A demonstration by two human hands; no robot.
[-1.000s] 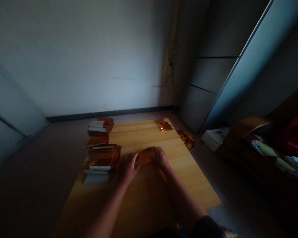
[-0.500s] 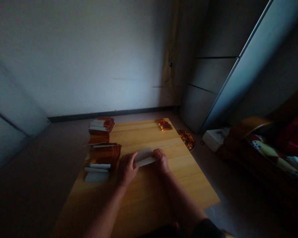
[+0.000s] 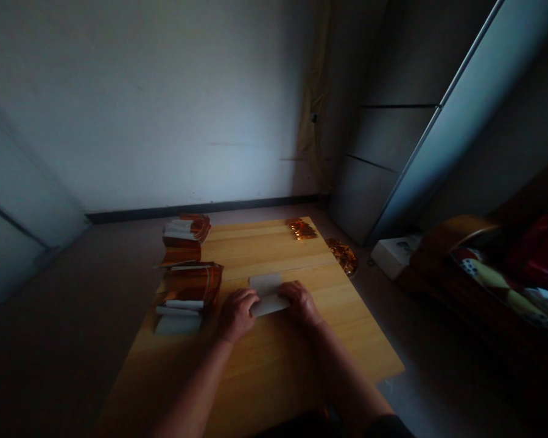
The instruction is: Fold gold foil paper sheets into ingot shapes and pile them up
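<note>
A pale sheet of paper (image 3: 267, 292) with a crease across it lies between my hands over the wooden table (image 3: 342, 340). My left hand (image 3: 238, 311) has its fingers curled on the sheet's left edge. On the opposite edge, my right hand (image 3: 300, 301) grips the paper, its fingertips partly hidden. Left of my left hand are stacks of coppery, shiny paper (image 3: 192, 283) with pale backs. Pale folded sheets (image 3: 179, 322) lie at the near end of these stacks.
At the table's far right corner sits a small pile of folded coppery foil pieces (image 3: 302, 229). A heap of similar foil (image 3: 343, 255) is beyond the right edge, lower down. A white box (image 3: 393, 254) and a wooden-armed seat (image 3: 470, 228) stand to the right.
Both hands have moved slightly nearer to me with the paper. The sheet has opened flatter, and its far half now leans back more.
</note>
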